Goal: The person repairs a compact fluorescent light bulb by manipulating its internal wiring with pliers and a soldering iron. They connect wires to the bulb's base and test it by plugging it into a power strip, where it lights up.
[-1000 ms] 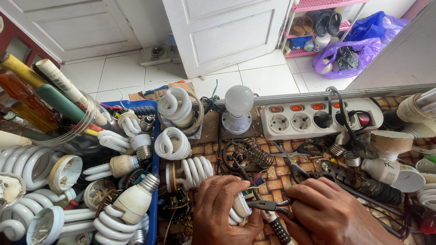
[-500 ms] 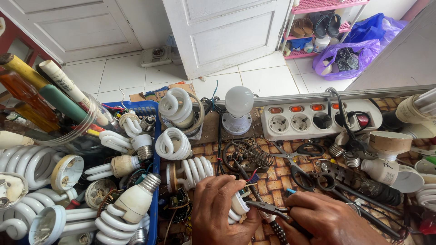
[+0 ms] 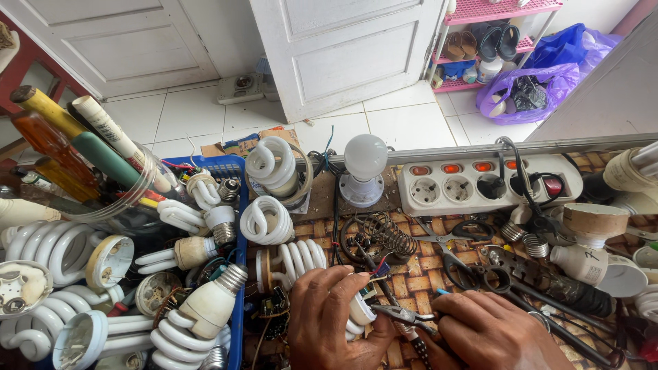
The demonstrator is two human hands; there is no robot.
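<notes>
Left hand (image 3: 336,318): closed around a white lamp base (image 3: 361,312) on the tabletop (image 3: 425,264).
Right hand (image 3: 490,332): grips pliers (image 3: 404,315), tips at the base.
Progress: base open, wires exposed, not reassembled.

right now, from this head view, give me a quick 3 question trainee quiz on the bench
1. True or false: the left hand rests on a white tube lamp lying on the woven mat.
2. What does the right hand hold? A) scissors B) needle-nose pliers C) a hammer
3. Fill in: the round white bulb stands upright just to the ____ of the white power strip, as the picture shows it.

Key: 1 true; 2 B; 3 left
</notes>
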